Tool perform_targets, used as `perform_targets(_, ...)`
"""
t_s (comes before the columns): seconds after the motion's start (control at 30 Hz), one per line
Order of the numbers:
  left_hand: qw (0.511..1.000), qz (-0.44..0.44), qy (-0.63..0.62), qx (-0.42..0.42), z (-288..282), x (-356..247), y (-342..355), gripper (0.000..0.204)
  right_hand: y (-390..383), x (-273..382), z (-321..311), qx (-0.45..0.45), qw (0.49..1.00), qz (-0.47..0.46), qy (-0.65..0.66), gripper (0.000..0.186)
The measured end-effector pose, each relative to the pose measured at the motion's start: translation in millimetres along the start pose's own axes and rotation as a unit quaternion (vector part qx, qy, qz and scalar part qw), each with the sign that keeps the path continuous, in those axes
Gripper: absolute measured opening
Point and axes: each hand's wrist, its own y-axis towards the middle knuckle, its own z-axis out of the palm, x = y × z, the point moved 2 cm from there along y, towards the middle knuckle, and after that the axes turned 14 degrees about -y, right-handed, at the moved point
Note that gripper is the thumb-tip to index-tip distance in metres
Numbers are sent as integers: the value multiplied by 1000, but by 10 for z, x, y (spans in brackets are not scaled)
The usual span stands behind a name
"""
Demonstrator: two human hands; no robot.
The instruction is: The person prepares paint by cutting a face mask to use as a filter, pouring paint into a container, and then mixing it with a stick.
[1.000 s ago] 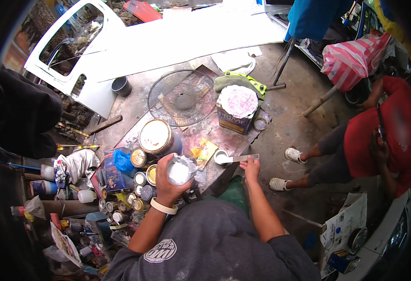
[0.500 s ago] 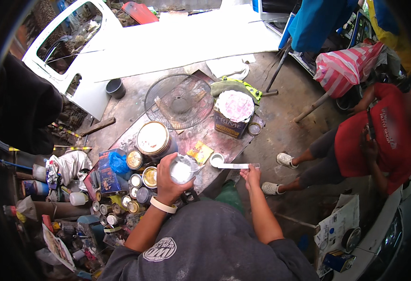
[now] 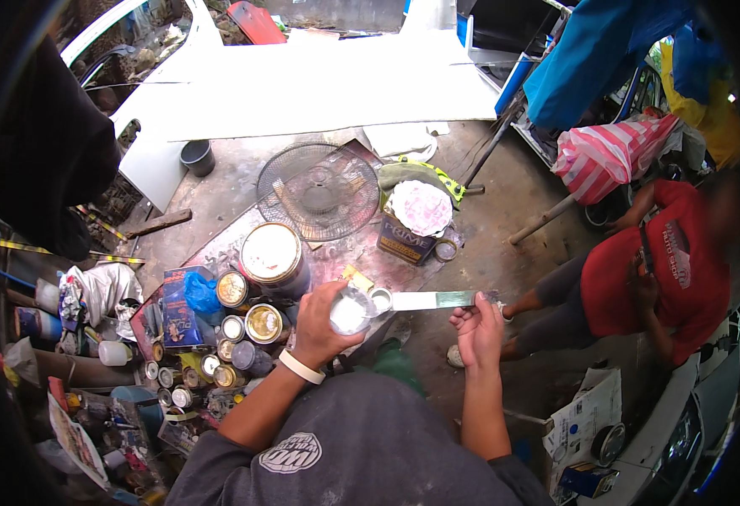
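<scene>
My left hand (image 3: pixel 315 325), with a pale band at its wrist, is wrapped round a clear cup (image 3: pixel 351 312) with white material in it. Pinched at one end in my right hand (image 3: pixel 478 331) is a long flat mixing stick (image 3: pixel 433 300), its near-left half coated white and the rest greenish. The stick lies level, pointing left toward the cup. Just beyond the cup is a small round white container (image 3: pixel 381 298), partly covered by the stick's tip. A yellow packet (image 3: pixel 356 278) lies behind the cup.
A large paint can (image 3: pixel 272 253) and several smaller cans stand left on the worktable (image 3: pixel 332 255). Behind are a fan grille (image 3: pixel 319 192) and a square tin (image 3: pixel 408 240). At the right stands a person in a red shirt (image 3: pixel 644 270). A white vehicle panel (image 3: pixel 328 84) lies beyond.
My right hand and the stick have shifted slightly right and look larger. More of the stick's greenish end shows. The cup has moved a little right in the picture; the whole view has also shifted.
</scene>
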Motion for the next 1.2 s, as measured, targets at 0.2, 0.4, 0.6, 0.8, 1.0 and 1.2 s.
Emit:
perform_targets(0.2, 999, 9, -25, 17, 84, -15, -23, 92, -671, 468, 658, 102, 917, -222, -314, 15)
perform_targets(0.4, 998, 37, -37, 25, 33, -139, -28, 93, -925, 567, 1001, 222, 690, -512, -461, 31)
perform_targets(0.6, 998, 39, -36, 18, 34, -182, -35, 93, -969, 555, 1076, 249, 646, -520, -500, 38)
perform_targets(0.8, 998, 29, -47, 27, 47, -215, -44, 91, -933, 472, 1058, 258, 656, -489, -514, 39)
perform_targets(1.0, 998, 21, -52, 35, 44, -236, -25, 93, -946, 486, 1082, 259, 636, -508, -520, 34)
perform_targets(1.2, 998, 28, -51, 28, 29, -251, -32, 94, -934, 477, 1080, 253, 606, -537, -529, 33)
